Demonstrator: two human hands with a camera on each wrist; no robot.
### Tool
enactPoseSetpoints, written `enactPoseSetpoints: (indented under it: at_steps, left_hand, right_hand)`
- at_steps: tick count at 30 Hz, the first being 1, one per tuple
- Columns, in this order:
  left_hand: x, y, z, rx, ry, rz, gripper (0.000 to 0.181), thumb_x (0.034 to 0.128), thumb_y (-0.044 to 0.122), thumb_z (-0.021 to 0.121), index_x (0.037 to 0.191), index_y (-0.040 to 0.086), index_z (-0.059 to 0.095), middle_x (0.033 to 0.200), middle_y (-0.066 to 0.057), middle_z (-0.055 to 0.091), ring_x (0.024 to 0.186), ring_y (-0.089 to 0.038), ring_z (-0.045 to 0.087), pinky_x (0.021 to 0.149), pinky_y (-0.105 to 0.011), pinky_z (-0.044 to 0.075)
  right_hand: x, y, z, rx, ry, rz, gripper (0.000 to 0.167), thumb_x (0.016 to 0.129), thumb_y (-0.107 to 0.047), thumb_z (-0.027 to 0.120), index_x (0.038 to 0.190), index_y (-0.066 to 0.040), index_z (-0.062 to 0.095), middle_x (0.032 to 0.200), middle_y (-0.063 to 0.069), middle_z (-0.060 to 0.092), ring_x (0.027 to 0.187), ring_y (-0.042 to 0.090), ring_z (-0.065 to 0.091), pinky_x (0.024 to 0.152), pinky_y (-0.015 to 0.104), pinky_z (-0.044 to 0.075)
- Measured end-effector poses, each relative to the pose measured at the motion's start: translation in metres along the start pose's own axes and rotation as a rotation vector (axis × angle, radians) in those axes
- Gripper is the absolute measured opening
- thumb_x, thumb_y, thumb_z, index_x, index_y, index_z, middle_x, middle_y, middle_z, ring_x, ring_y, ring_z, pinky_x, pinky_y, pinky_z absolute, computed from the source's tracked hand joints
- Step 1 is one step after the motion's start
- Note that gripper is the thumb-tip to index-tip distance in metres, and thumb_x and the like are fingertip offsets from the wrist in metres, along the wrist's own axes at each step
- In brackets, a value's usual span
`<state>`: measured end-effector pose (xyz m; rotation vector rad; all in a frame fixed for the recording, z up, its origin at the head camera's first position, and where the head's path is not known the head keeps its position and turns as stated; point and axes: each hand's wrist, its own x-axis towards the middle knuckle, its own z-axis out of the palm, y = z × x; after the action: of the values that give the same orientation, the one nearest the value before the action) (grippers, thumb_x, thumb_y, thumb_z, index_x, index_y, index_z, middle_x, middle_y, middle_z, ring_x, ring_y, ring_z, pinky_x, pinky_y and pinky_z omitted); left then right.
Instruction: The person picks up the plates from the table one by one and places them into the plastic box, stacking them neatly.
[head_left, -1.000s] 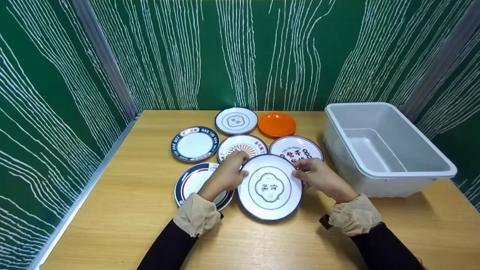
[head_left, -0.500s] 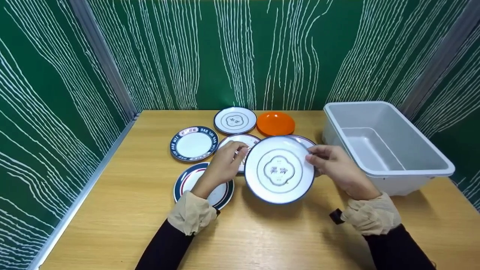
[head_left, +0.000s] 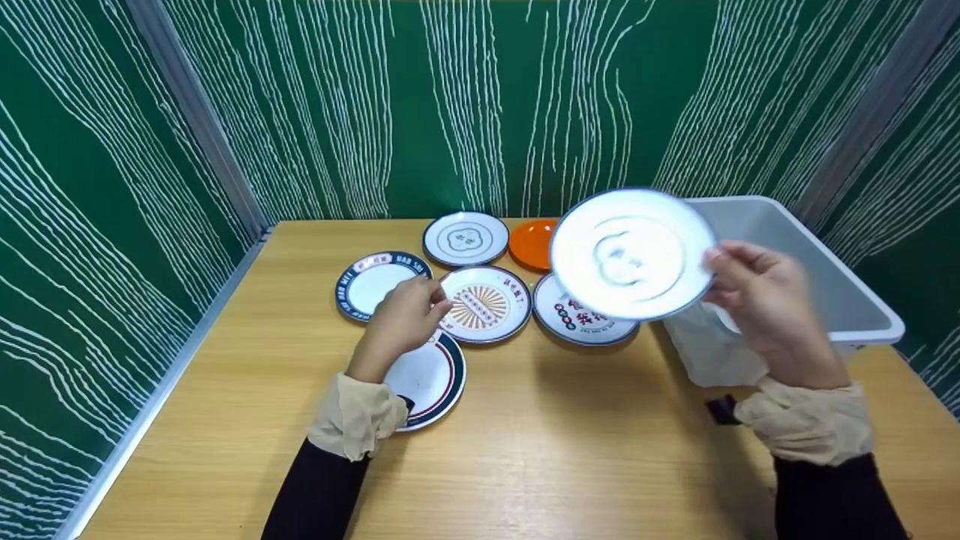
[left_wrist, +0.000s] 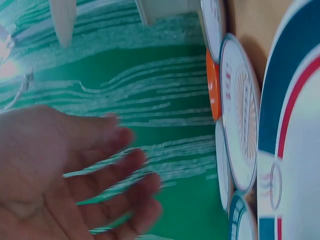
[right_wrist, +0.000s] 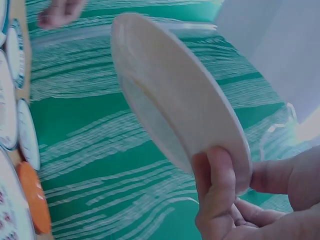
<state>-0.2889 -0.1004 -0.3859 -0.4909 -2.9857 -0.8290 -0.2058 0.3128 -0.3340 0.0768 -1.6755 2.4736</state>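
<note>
Your right hand point(head_left: 776, 319): fingers pinch rim of white plate point(head_left: 637, 255), tilted, aloft over tabletop point(head_left: 525, 457), extending left from grip; gray bin point(head_left: 844, 292) nearer this hand. Your left hand point(head_left: 405, 315), well apart: fingers loosely bent, holding nothing.

Plain black fabric is worn as a left sleeve point(head_left: 315, 491) and a right sleeve point(head_left: 832, 499). At the end of each, beige cloth is wrapped: a left cuff point(head_left: 354, 416) and a right cuff point(head_left: 814, 421), both gathered into loose, crumpled folds. Along their inner edges, a small dark left block point(head_left: 407, 405) and a slightly blurred right block point(head_left: 722, 410) are seen. The left hand point(head_left: 403, 316) and right hand point(head_left: 772, 307) are left bare.
</note>
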Motion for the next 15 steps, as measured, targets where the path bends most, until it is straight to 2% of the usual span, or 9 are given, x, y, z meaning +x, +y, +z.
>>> enactPoseSetpoints:
  at_steps: [2, 6, 11, 15]
  left_hand:
    - [0.001, -0.007, -0.003, 0.038, -0.073, -0.061, 0.019, 0.102, 0.027, 0.065, 0.11, 0.011, 0.071, 0.1, -0.004, 0.06, 0.09, -0.021, 0.058, 0.074, -0.032, 0.054]
    - [0.002, -0.024, -0.011, 0.071, -0.182, -0.161, 0.025, 0.1003, 0.024, 0.068, 0.119, 0.009, 0.071, 0.11, -0.007, 0.064, 0.094, -0.023, 0.06, 0.077, -0.032, 0.056]
    - [0.003, -0.04, -0.021, 0.091, -0.249, -0.27, 0.033, 0.0984, 0.022, 0.07, 0.127, 0.006, 0.068, 0.116, -0.011, 0.065, 0.096, -0.026, 0.062, 0.079, -0.034, 0.056]
    - [0.001, -0.049, -0.024, 0.1, -0.282, -0.329, 0.036, 0.0973, 0.021, 0.072, 0.129, 0.004, 0.065, 0.114, -0.013, 0.065, 0.097, -0.028, 0.062, 0.082, -0.036, 0.057]
  right_hand:
    - [-0.002, -0.01, -0.007, 0.057, 0.039, 0.004, 0.013, 0.094, -0.004, 0.073, 0.105, 0.003, 0.07, 0.09, 0.01, 0.07, 0.073, 0.018, 0.07, 0.068, 0.028, 0.062]
    - [0.0, -0.033, -0.017, 0.026, 0.131, 0.012, 0.02, 0.09, -0.009, 0.078, 0.107, 0.0, 0.073, 0.093, 0.007, 0.071, 0.072, 0.015, 0.065, 0.07, 0.027, 0.061]
    - [0.014, -0.058, -0.029, -0.06, 0.18, -0.006, 0.013, 0.092, -0.009, 0.076, 0.101, 0.0, 0.074, 0.093, 0.007, 0.073, 0.069, 0.015, 0.065, 0.069, 0.025, 0.06]
    - [0.03, -0.074, -0.047, -0.191, 0.251, 0.025, 0.006, 0.098, -0.011, 0.069, 0.096, -0.007, 0.074, 0.087, 0.002, 0.072, 0.068, 0.015, 0.068, 0.063, 0.023, 0.059]
